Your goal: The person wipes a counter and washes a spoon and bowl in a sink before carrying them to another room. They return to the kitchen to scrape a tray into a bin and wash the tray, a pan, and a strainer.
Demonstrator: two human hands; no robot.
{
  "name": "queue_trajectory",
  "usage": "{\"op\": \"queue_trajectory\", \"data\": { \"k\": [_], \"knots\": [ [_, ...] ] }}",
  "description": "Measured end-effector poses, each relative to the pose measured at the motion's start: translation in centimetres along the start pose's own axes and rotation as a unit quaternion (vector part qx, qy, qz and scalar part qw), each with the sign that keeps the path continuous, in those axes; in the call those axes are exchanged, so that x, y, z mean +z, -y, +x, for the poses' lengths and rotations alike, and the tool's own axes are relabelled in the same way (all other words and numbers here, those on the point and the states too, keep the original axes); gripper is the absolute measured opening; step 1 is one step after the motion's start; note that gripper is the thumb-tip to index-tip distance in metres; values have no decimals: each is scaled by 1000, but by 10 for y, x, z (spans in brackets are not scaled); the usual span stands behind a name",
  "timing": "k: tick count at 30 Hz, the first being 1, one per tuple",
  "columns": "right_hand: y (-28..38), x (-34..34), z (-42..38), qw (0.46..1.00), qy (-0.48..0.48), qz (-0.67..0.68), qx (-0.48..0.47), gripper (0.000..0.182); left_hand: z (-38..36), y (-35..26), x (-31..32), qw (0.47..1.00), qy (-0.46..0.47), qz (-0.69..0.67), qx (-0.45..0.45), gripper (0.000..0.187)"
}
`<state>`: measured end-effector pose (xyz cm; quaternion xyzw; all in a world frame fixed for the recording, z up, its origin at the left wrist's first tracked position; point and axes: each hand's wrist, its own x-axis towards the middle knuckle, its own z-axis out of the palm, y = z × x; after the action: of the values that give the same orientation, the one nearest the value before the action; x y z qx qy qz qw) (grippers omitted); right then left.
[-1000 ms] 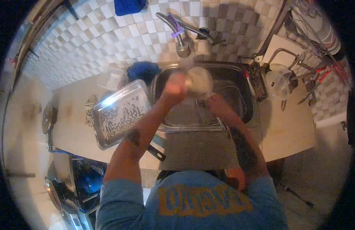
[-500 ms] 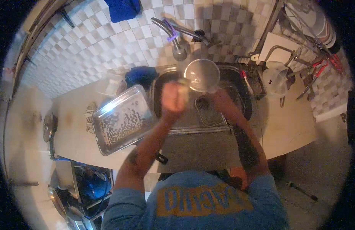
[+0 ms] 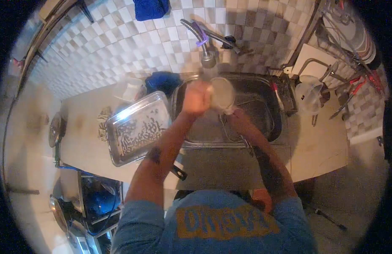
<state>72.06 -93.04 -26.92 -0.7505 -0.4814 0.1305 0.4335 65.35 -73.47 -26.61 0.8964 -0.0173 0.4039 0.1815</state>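
Observation:
Over the sink [image 3: 263, 137], my right hand [image 3: 238, 120] is wrapped round the handle of a round, pale pan [image 3: 223, 92], at its near side. The pan is tilted and seen partly edge-on under the tap [image 3: 208, 60]. My left hand [image 3: 196, 99], blurred by motion, is closed at the pan's left rim. A pale yellowish sponge [image 3: 210, 94] shows between its fingers and the pan. A wire rack [image 3: 272, 122] lies in the basin below my hands.
A wet metal baking tray [image 3: 139, 131] leans at the sink's left, beside a blue cloth [image 3: 163, 83]. A black handle [image 3: 179, 172] sticks out below my left forearm. Right of the sink stand a brush [image 3: 277, 94], a clear plastic jug [image 3: 308, 95] and a dish rack [image 3: 331, 70].
The pan has turned from facing up broadly to a narrower, tilted view. My left hand has come up against its left rim with the sponge. The whole view has shifted slightly.

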Motion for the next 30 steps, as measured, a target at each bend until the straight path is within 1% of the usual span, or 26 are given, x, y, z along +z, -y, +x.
{"op": "queue_trajectory", "data": {
  "k": [1, 2, 4, 5, 6, 8, 9, 10, 12, 13, 14, 15, 16, 17, 18, 19, 20, 21, 22, 23, 25, 26, 27, 28, 29, 30],
  "knots": [
    [-5, 5, -1, 997, -11, -46, -55, 30, 15, -5, -2, 999, 1, 3, -50, 13],
    [-50, 21, 3, 980, -17, -140, -143, 30, 23, -18, 8, 998, -65, -26, -11, 11],
    [-56, 16, 10, 985, 25, -138, -99, 30, 2, -15, 15, 993, -49, -55, 89, 16],
    [-19, -3, 11, 996, 73, -38, 36, 30, -15, 3, 21, 992, -31, -13, 125, 18],
    [3, -13, 13, 976, 117, 64, 170, 30, -20, 7, 14, 986, -16, 28, 162, 20],
    [0, -2, 4, 990, 70, 104, 66, 31, -8, 21, 20, 1000, 0, 4, 28, 21],
    [-5, 5, 5, 991, 77, 103, 40, 31, 5, 15, 12, 999, 10, -8, -39, 21],
    [-10, 12, 5, 991, 82, 102, 14, 30, 13, -8, 11, 999, -23, 2, -26, 21],
    [-25, 10, 20, 987, 151, 48, 9, 28, -1, -11, 9, 996, -1, -49, 79, 21],
    [-7, 2, 19, 982, 143, 90, 80, 27, -11, -8, 11, 988, 11, -76, 131, 22],
    [29, -11, 17, 971, 132, 131, 153, 26, -33, 17, 5, 985, 90, -114, 98, 21],
    [29, -15, 14, 978, 127, 116, 122, 26, -38, 43, -24, 980, 191, -37, 50, 21],
    [29, -20, 12, 983, 120, 100, 92, 25, -39, 72, -60, 955, 292, 40, 7, 21],
    [-2, -19, 11, 993, 112, 22, -41, 25, -31, 90, -101, 979, 194, 63, -25, 22],
    [-26, -14, 10, 978, 106, -60, -167, 27, -27, 111, -140, 974, 148, 16, -171, 26],
    [-38, -5, 14, 973, 84, -72, -204, 22, -15, 143, -174, 968, 149, 146, -138, 29],
    [-45, 6, 24, 964, 63, -85, -242, 19, -3, 174, -208, 944, 146, 276, -108, 31],
    [-48, 9, 26, 970, 63, -73, -223, 19, 0, 219, -235, 936, 114, 331, 21, 28],
    [-50, 11, 28, 975, 64, -60, -204, 19, 14, 236, -252, 944, 148, 291, -45, 27],
    [-50, 9, 23, 988, 90, -19, -124, 18, 24, 243, -262, 944, 180, 250, -118, 25],
    [-64, 15, 25, 986, 138, 93, 6, 19, 36, 240, -246, 898, 334, 254, -132, 28],
    [-86, 23, 36, 972, 165, 159, 56, 20, 35, 237, -216, 909, 340, 203, -128, 30],
    [-90, 28, 39, 972, 169, 153, 57, 21, 33, 234, -187, 917, 347, 150, -125, 32],
    [-93, 33, 43, 972, 172, 146, 57, 23, 27, 218, -136, 953, 280, 50, -107, 36],
    [-80, 32, 50, 987, 146, 63, 2, 24, 50, 126, -109, 915, 279, -115, -267, 40],
    [-73, 34, 52, 989, 143, 18, -34, 25, 39, 113, -59, 899, 240, -214, -298, 39]
  ]
}}
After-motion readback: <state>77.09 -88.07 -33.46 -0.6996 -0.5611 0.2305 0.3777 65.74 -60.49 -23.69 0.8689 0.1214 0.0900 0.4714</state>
